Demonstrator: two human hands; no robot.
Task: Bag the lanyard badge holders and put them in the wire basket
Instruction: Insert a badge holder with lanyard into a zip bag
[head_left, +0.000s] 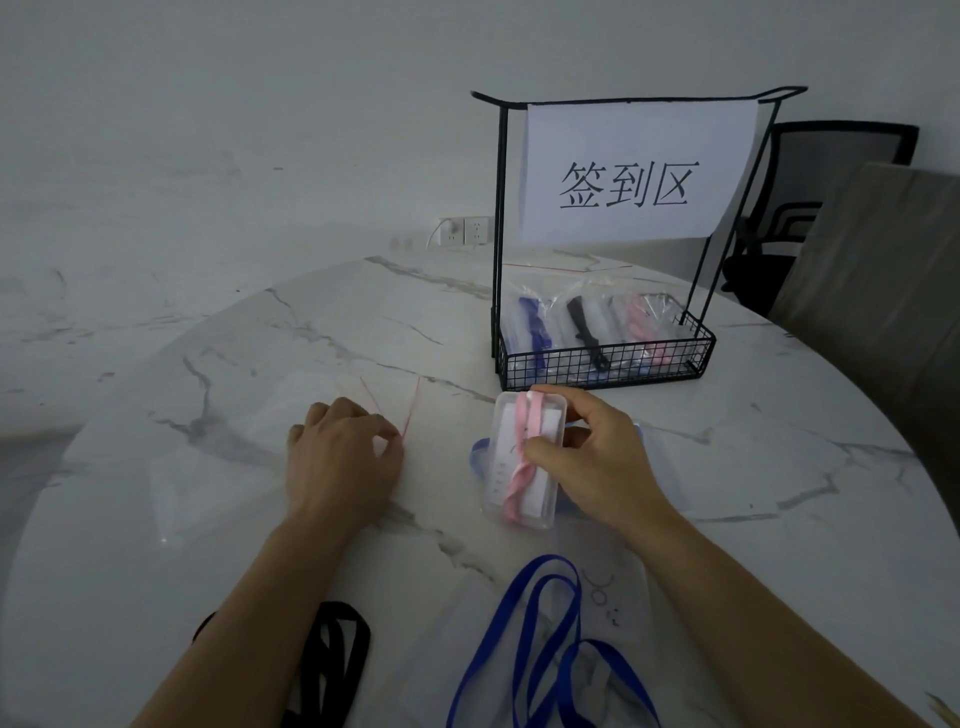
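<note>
Just in front of the wire basket (602, 364), the right hand (597, 457) grips the pink-lanyard badge holder (543, 493). The left hand (337, 462) pinches the mouth of the clear bag (234, 457), apparently to open it for insertion.

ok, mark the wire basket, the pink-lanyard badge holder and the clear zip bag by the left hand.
wire basket (571, 366), head view, front mesh wall.
pink-lanyard badge holder (540, 499), head view, lower end of clear case.
clear zip bag (414, 405), head view, red seal strip.
</note>
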